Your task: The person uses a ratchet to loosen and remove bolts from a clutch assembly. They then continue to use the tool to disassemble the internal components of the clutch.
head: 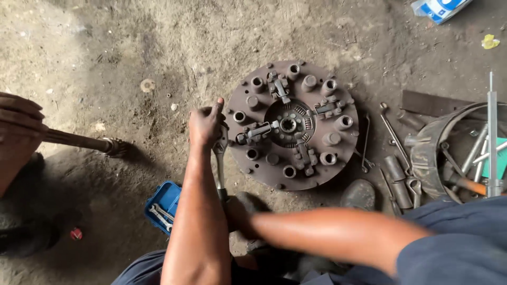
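Observation:
A round rusty clutch pressure plate (338,158) with several bolts, springs and levers lies flat on the dirt floor. My left hand (206,125) is closed on the head end of a long metal wrench (218,170), pressed at the plate's left rim. My right hand (238,214), slightly blurred, grips the lower end of the same wrench's handle, with my forearm reaching in from the right. The wrench's jaw is hidden under my left hand.
Another person's hand (17,126) at the left holds a brush (87,142) over the floor. A blue box (170,196) with spanners sits by my left arm. A metal bucket (430,153) of tools, loose tools (397,177) and a shoe (359,194) lie right of the plate.

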